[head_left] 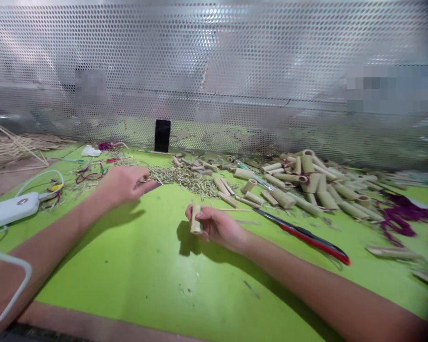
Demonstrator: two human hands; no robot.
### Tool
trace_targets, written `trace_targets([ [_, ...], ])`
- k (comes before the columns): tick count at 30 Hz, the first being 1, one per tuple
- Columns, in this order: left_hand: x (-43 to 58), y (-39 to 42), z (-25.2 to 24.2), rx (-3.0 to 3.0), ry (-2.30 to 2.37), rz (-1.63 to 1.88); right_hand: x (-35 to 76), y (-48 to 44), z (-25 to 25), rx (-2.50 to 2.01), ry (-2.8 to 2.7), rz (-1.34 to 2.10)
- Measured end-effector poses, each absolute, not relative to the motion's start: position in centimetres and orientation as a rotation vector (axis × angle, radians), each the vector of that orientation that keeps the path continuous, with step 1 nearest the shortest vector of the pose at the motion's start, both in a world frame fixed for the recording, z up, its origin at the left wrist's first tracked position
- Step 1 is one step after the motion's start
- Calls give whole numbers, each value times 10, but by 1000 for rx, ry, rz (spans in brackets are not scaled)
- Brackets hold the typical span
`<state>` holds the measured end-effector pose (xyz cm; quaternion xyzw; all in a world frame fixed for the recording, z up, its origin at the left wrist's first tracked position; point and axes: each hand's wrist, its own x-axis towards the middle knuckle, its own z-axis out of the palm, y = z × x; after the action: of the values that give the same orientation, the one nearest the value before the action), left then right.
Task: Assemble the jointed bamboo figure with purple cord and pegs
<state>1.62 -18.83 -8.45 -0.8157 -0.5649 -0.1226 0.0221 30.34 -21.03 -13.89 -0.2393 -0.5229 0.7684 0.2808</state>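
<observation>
My right hand point(219, 228) holds a short bamboo tube point(196, 219) nearly upright between thumb and fingers, above the green tabletop. To the left, my left hand point(124, 184) reaches to the near edge of a heap of bamboo shavings point(189, 180). Its thumb and index finger look apart, though the hand is slightly blurred. A dark flat strip point(152, 186) shows beside the thumb tip; whether they touch is unclear. Just beyond my right hand lies a red-and-black utility knife point(306, 237), with a thin bamboo stick point(233, 210) near its tip.
Cut bamboo tubes point(306, 183) are piled at the right, beside purple yarn point(401, 218). A black phone point(162, 136) leans against the perforated metal screen point(207, 71). At the left sit a white power strip point(12, 210) with cables and a bundle of thin sticks point(10, 147).
</observation>
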Motion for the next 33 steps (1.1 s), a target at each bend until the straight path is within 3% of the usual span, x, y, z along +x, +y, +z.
trace_targets([
  [7,87,-244,-110,-3053,-1138,-701,299,-211,-141,-735,-1493,1973],
  [13,88,-248,-110,-3040,-1193,-519,296,-212,-142,-824,-1448,1924],
  [19,89,-246,-109,-3229,-1448,-628,296,-211,-142,-849,-1432,1946],
  [28,82,-238,-111,-3190,-1047,-447,297,-211,-144,-838,-1551,1949],
  [33,80,-222,-111,-3123,-1128,-409,299,-210,-141,-825,-1609,1974],
])
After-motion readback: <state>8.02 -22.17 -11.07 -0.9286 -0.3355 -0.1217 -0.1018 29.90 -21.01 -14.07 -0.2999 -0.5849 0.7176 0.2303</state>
